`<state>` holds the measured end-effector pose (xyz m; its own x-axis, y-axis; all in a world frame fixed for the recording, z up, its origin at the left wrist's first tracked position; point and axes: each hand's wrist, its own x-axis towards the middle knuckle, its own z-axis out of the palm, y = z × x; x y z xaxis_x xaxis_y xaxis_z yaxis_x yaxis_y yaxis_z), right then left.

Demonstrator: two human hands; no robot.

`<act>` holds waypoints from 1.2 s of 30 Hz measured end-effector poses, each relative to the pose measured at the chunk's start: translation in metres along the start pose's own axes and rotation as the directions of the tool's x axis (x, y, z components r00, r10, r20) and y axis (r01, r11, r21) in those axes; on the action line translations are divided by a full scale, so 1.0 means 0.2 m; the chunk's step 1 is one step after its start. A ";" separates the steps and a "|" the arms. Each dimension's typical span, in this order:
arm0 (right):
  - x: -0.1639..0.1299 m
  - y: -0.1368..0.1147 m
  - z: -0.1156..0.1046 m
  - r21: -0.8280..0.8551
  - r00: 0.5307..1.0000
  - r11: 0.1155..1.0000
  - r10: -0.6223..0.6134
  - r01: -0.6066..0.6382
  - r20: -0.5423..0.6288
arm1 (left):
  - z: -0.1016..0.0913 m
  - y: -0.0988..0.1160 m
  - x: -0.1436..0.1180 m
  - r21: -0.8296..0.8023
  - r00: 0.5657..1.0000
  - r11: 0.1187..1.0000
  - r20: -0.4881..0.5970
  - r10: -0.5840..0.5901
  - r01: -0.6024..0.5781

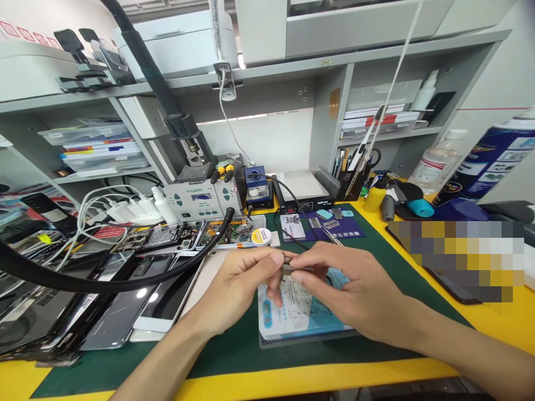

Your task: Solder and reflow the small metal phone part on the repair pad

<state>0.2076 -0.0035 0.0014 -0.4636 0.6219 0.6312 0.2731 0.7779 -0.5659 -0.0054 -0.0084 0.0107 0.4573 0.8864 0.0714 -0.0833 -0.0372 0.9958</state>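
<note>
My left hand pinches a small brownish metal part between thumb and forefinger. From the other side, my right hand closes thumb and fingertips on the same small part, which the fingers mostly cover. Its exact kind is too small to make out. Both hands are held close together above a blue-and-white printed pad, which lies on the dark green mat. Past my fingertips, a dark blue sheet carries small metal pieces and a blade.
Several phones and phone parts crowd the left, under a thick black hose. A soldering station, a hot plate and a parts tray stand behind. A spray can and bottle are at right.
</note>
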 end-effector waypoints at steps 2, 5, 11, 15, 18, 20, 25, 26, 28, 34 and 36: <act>0.00 0.00 0.00 -0.004 1.000 1.000 0.001 -0.001 -0.010 | 0.00 0.00 0.00 0.007 1.000 1.000 -0.011 -0.006 0.006; 0.00 0.00 0.00 -0.018 1.000 1.000 -0.009 0.009 -0.014 | 0.00 0.00 0.00 0.021 0.999 1.000 -0.029 -0.014 0.015; 0.01 -0.01 0.00 -0.013 1.000 1.000 -0.025 0.025 -0.012 | 0.00 0.00 0.00 0.045 0.999 0.999 -0.038 -0.029 0.031; 0.01 -0.02 0.00 -0.006 0.999 0.999 -0.044 0.044 -0.012 | 0.00 0.00 0.01 0.033 0.995 0.999 -0.097 -0.037 0.040; 0.00 -0.01 0.00 -0.027 0.997 0.997 -0.078 0.078 -0.006 | 0.01 0.00 0.01 0.019 0.992 0.999 -0.119 -0.044 0.046; 0.00 -0.01 0.00 -0.050 0.995 0.994 -0.102 0.101 -0.002 | 0.01 0.00 0.01 0.013 0.992 0.999 -0.121 -0.048 0.050; 0.00 0.00 0.01 -0.067 0.990 0.988 -0.141 0.141 0.007 | 0.01 -0.01 0.01 0.001 0.990 0.999 -0.132 -0.053 0.054; 0.00 0.00 0.01 -0.067 0.989 0.987 -0.145 0.145 0.010 | 0.01 -0.01 0.01 0.000 0.990 0.998 -0.133 -0.055 0.055; 0.01 -0.01 0.01 -0.066 0.988 0.986 -0.152 0.152 0.015 | 0.01 -0.01 0.01 -0.002 0.989 0.998 -0.135 -0.060 0.060; 0.01 -0.01 0.01 -0.078 0.983 0.980 -0.182 0.183 0.016 | 0.02 -0.01 0.01 -0.013 0.987 0.997 -0.139 -0.077 0.076; 0.01 0.00 0.01 -0.097 0.977 0.972 -0.215 0.215 0.016 | 0.02 0.00 0.01 -0.023 0.986 0.996 -0.141 -0.087 0.084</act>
<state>0.2044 -0.0030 0.0008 -0.5249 0.4387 0.7294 0.2476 0.8986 -0.3622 -0.0016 -0.0080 0.0102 0.3334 0.9425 -0.0242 -0.0651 0.0486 0.9967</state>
